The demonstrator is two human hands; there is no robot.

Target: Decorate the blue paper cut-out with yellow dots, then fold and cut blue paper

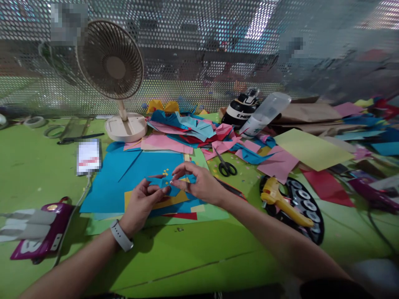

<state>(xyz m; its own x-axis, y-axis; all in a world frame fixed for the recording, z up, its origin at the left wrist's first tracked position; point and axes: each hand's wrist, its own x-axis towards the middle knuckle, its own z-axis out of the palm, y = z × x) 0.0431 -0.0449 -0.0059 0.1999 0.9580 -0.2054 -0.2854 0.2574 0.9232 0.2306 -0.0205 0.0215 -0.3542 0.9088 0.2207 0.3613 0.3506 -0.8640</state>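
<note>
My left hand (144,202), with a light watch strap (121,235) at its wrist, pinches a small piece of blue paper (156,181) between thumb and fingers. Close by on the right, my right hand (199,182) has thumb and forefinger brought together at the paper's edge. Whatever lies between those fingertips is too small to make out. Tiny yellow paper bits (165,171) lie just beyond the hands. Under both hands are large blue paper sheets (127,166), with a strip of yellow paper (170,202) and green paper (212,213) showing at the front.
Black scissors (227,168) lie right of the sheets, near a yellow glue gun (285,202) on a black tray (318,232). Paper scraps (199,131), a fan (126,126) and bottles (240,109) stand behind. Left are a phone (89,155) and a purple device (46,232).
</note>
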